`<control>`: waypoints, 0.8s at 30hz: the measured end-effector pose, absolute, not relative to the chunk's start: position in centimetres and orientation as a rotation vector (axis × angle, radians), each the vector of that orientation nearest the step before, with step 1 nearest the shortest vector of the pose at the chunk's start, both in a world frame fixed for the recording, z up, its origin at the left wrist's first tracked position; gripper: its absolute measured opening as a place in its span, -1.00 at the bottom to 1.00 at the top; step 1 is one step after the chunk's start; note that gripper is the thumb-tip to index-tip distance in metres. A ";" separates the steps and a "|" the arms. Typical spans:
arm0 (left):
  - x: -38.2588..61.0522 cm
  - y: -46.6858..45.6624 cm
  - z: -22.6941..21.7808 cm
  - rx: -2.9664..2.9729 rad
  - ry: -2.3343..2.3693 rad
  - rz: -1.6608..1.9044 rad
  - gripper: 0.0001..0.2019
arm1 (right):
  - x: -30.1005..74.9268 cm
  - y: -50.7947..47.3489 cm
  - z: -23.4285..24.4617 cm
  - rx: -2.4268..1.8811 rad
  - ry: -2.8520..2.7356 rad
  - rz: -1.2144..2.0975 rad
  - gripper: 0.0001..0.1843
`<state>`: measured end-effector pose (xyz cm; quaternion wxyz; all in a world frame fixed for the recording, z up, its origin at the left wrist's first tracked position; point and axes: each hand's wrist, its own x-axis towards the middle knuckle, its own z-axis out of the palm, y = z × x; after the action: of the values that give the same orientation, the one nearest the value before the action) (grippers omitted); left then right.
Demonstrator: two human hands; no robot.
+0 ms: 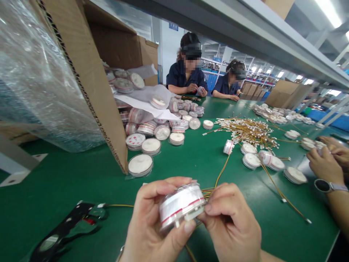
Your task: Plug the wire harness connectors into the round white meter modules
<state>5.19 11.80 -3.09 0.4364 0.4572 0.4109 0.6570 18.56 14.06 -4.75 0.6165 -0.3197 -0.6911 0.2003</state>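
Note:
My left hand (152, 222) grips a round transparent plastic case (182, 205) with a white band and a red line, tilted on its side. White plastic parts show at its lower rim. The fingers of my right hand (231, 218) are pinched together against the right side of that rim; whatever is between them is hidden. Behind the case, thin yellow-brown wires (209, 192) lie on the table, partly covered by my hands. Left of my hands lies a black device with a small green board (98, 213), and a yellow wire runs from it toward my left hand.
A cardboard box (106, 120) spills similar round cases (140, 165) onto the green table (109, 183). A heap of wires with white connectors (245, 131) lies ahead. At right, another person's hands (325, 163) work near more cases. Two people sit across; a metal shelf beam crosses overhead.

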 end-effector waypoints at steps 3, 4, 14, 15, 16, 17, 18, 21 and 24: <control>5.2 11.7 -2.9 1.126 1.027 1.638 -0.66 | 18.5 14.0 -4.8 -0.758 -1.532 0.643 -0.84; 5.2 11.6 -2.9 1.116 1.023 1.631 -0.66 | 18.5 14.1 -4.9 -0.754 -1.494 0.732 -0.78; 3.9 12.1 -2.9 1.465 0.857 1.494 -0.69 | 19.4 14.8 -4.4 -0.616 -1.719 0.938 -0.50; 3.8 12.1 -2.9 1.532 0.861 1.500 -0.70 | 19.5 14.8 -4.4 -0.600 -1.741 0.877 -0.51; 3.7 12.0 -3.0 1.590 0.872 1.511 -0.71 | 19.5 14.8 -4.3 -0.595 -1.760 0.823 -0.52; 3.7 12.0 -3.1 1.633 0.890 1.528 -0.71 | 19.5 14.8 -4.3 -0.595 -1.772 0.781 -0.52; 3.8 11.9 -3.2 1.671 0.910 1.541 -0.72 | 19.4 14.7 -4.3 -0.594 -1.777 0.753 -0.51; 3.9 11.6 -3.4 1.744 0.930 1.553 -0.70 | 19.3 14.5 -4.3 -0.598 -1.762 0.757 -0.52; 3.7 11.7 -3.4 1.764 0.943 1.562 -0.70 | 19.2 14.3 -4.2 -0.592 -1.741 0.785 -0.53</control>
<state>3.74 11.73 -3.43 0.2975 0.6636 0.3548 0.5876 19.20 14.35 -4.23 0.5406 -0.2490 -0.7325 0.3304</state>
